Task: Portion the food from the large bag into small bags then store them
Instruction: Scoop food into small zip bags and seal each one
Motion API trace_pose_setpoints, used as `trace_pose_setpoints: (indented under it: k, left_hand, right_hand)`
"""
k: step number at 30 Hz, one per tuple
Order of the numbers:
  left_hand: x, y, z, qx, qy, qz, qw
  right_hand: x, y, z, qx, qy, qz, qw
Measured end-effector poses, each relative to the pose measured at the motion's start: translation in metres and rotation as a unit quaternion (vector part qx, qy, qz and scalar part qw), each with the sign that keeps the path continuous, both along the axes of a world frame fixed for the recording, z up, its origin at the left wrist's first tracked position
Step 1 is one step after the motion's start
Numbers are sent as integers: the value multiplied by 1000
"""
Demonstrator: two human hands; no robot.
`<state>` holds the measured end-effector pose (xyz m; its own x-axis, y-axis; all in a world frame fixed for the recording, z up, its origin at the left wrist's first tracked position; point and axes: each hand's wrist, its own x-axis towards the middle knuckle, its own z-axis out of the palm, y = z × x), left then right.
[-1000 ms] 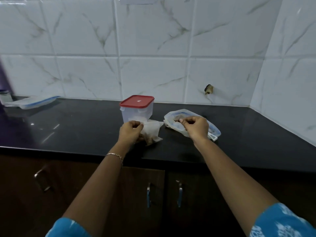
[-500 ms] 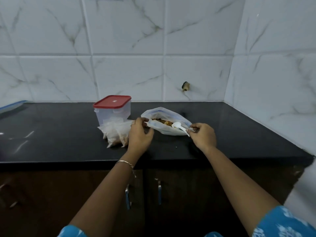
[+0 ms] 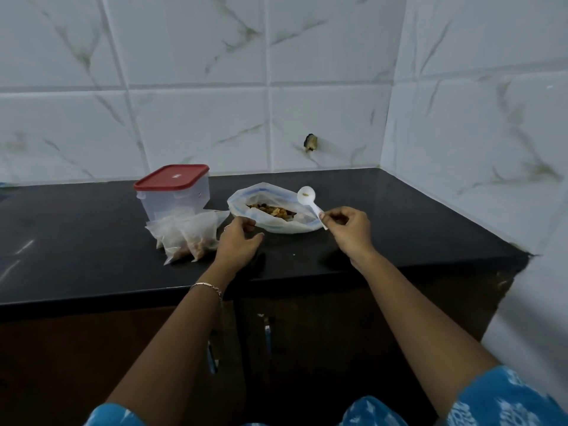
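Note:
A large clear bag [image 3: 276, 224] with a blue zip edge lies open on the black counter [image 3: 399, 216], brown and yellow food showing inside. My right hand [image 3: 349, 230] pinches the handle of a white plastic spoon [image 3: 310, 201], its bowl raised above the bag's right side. My left hand [image 3: 238, 241] rests at the bag's left edge, fingers apart, touching or nearly touching the plastic. Several small filled bags [image 3: 187, 236] lie in a pile just left of that hand. Behind them stands a clear box with a red lid [image 3: 173, 192].
Tiled walls meet in a corner at the back right. The counter's front edge runs just below my wrists, with dark cupboard doors [image 3: 267, 336] and handles beneath. A small dark fitting [image 3: 311, 142] sticks out of the back wall.
My left hand let go of the small bags and came to the large bag's left edge. My right hand took the spoon and lifted its bowl above the bag. The camera turned right.

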<state>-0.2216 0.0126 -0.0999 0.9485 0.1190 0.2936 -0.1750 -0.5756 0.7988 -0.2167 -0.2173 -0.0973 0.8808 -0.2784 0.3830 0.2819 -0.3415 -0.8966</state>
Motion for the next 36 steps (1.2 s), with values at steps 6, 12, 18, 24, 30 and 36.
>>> trace_pose_setpoints:
  k: [6,12,18,24,30,36]
  left_hand:
    - [-1,-2,1,22,8,-9,1000]
    - [-3,-2,0,44,-4,-16,999]
    - [-5,-3,1,53,-3,-22,998]
    - [-9,-3,4,34,6,-20,999]
    - [-6,0,7,-50,16,18,998]
    - [4,-9,14,0,-84,76,994]
  right_hand:
    - [2,-21,1,-9,-2,-33,999]
    - [-9,-15,10,-419,-167,-97,887]
    - [-10,-29,3,-621,-242,-64,743]
    - [-14,-31,8,-398,-146,-88,902]
    - [-3,-28,10,-41,40,-42,998]
    - [8,-42,3,-2,129,-165,978]
